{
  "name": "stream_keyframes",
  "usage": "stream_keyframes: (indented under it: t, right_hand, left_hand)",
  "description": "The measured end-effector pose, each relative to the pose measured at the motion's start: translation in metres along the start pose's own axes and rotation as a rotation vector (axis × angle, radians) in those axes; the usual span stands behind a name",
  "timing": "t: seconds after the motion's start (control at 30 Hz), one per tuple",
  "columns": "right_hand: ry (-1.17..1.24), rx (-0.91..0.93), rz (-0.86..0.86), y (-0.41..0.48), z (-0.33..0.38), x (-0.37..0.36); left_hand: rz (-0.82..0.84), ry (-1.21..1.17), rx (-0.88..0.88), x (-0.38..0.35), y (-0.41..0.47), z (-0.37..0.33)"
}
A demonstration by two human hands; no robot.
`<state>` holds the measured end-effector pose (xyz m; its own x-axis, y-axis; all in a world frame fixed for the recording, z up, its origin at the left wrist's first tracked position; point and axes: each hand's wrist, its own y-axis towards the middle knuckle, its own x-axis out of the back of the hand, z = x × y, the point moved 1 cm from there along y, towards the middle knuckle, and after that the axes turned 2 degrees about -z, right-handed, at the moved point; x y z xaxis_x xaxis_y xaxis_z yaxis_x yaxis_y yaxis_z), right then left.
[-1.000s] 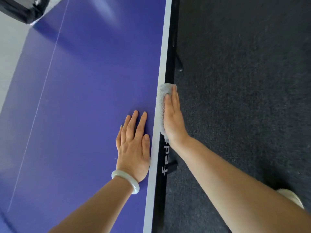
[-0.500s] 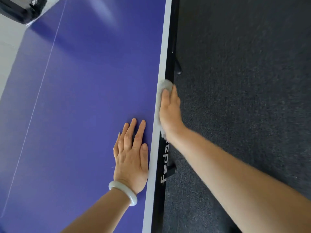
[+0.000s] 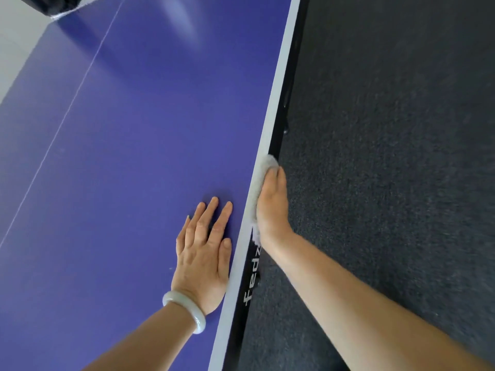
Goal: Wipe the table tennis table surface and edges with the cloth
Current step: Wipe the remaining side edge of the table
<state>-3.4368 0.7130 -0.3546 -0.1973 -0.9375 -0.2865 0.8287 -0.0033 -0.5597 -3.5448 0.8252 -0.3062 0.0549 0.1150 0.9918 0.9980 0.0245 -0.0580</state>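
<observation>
right hand (image 3: 272, 210) is pressed flat on fluffy grey cloth (image 3: 267, 164) at right edge of purple table tennis table (image 3: 134, 156); left hand (image 3: 205, 258) is laid flat on top.

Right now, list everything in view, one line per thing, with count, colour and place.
table tennis table: one, purple top with a white border stripe and a thin white centre line, fills the left and middle
side rail: one, black with white lettering, along the table's right edge
cloth: one, pale grey, on the table's right edge under the right hand
net: one, black with a white band, top left corner, only partly in view
carpet: one, dark grey, floor to the right of the table
bracelet: one, pale whitish, on the left wrist
left hand: one, flat on the purple top beside the border stripe
right hand: one, presses the cloth against the table's edge
</observation>
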Motion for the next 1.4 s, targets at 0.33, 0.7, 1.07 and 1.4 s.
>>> stream_keyframes:
  t: [0.33,0.7,1.07,1.4]
  right_hand:
    - [0.153,-0.279,-0.023,-0.085,-0.057,0.003]
    - [0.060,-0.187,-0.118,0.011,0.022,-0.011]
    - [-0.284,0.050,-0.128,0.043,0.053,-0.015]
    - [-0.312,0.013,0.017,0.079,0.071,-0.005]
  left_hand:
    - [0.030,-0.006,0.016,0.001,0.000,-0.001]
    - [0.034,0.031,0.006,0.002,-0.001,-0.003]
    - [0.031,0.043,-0.017,0.006,0.003,-0.006]
    - [0.053,0.000,-0.016,0.018,0.022,-0.003]
